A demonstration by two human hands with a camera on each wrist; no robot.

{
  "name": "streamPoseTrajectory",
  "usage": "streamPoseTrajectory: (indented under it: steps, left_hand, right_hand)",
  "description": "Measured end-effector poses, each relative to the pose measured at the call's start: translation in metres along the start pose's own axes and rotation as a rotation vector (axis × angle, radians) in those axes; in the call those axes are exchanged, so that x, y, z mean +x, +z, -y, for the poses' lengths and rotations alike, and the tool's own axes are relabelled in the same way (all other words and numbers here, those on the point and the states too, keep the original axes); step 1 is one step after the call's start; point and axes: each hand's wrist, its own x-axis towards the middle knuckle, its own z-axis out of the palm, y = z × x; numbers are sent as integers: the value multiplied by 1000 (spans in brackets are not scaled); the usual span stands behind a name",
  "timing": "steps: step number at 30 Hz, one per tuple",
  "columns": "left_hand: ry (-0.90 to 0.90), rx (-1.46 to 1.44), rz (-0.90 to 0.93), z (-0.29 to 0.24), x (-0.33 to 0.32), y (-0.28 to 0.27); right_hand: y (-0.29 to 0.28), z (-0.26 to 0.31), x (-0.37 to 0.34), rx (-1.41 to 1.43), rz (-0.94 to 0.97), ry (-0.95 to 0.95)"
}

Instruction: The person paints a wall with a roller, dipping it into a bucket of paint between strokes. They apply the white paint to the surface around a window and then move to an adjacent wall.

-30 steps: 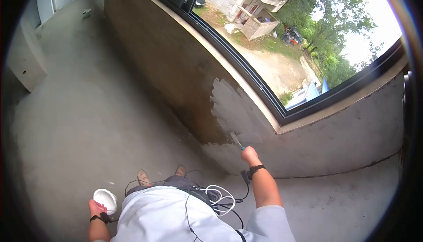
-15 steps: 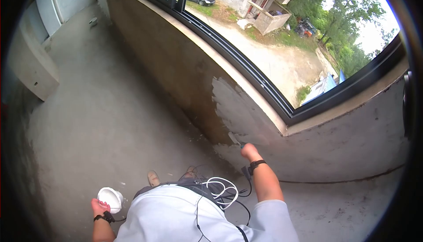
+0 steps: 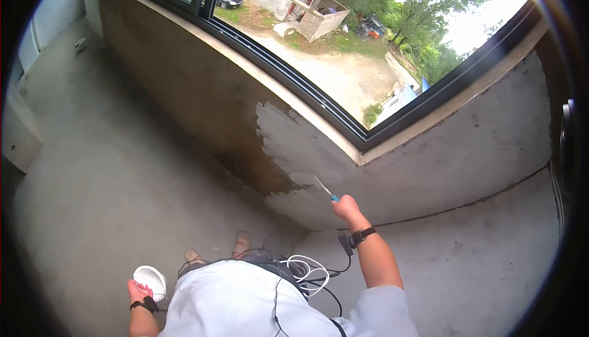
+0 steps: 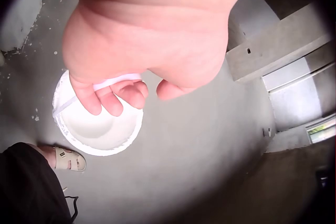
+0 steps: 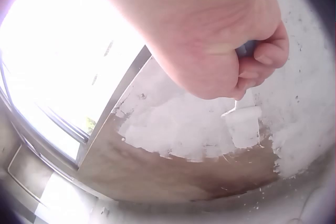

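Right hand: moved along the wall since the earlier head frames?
Yes, rightward. Judged against the windowsill corner, the right hand was well left; now it's almost directly below.

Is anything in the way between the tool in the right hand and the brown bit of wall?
No, nothing that I can see. The right hand holds the tool out, with its white end close to the brown part of the wall. The white bucket is off to the side, in the left hand.
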Motion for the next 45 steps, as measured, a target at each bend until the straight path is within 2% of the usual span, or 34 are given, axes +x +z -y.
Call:
streamPoseTrajectory:
  steps: [2, 5, 10, 13, 19, 21, 28, 34, 36, 45]
  left_hand:
    - [8, 23, 39, -3, 15, 2]
    - [21, 70, 63, -10, 33, 6]
    - [51, 132, 178, -26, 55, 13]
    - [78, 103, 108, -31, 66, 18]
    - [60, 127, 127, -25, 69, 1]
    - [63, 106, 104, -20, 65, -7]
    - [82, 19, -9, 1, 32, -36]
    - [107, 13, -65, 20, -9, -90]
    - [111, -43, -158, 28, -19, -97]
    - [172, -148, -252, 45, -78, -127]
  right_hand:
    - [4, -15, -7, -11, -125, -52]
    - [-14, -15, -38, 22, -88, 44]
    - [-36, -36, -62, 4, -167, 1]
    - [-61, -29, -89, 38, -131, 71]
    - [-61, -30, -81, -89, -217, -12]
    - [-53, -17, -80, -110, -152, 33]
    - [-2, -3, -29, -158, -49, 12]
    - [47, 19, 9, -63, 24, 13]
    - [66, 25, 33, -89, 61, -10]
    - [125, 44, 95, -125, 185, -99]
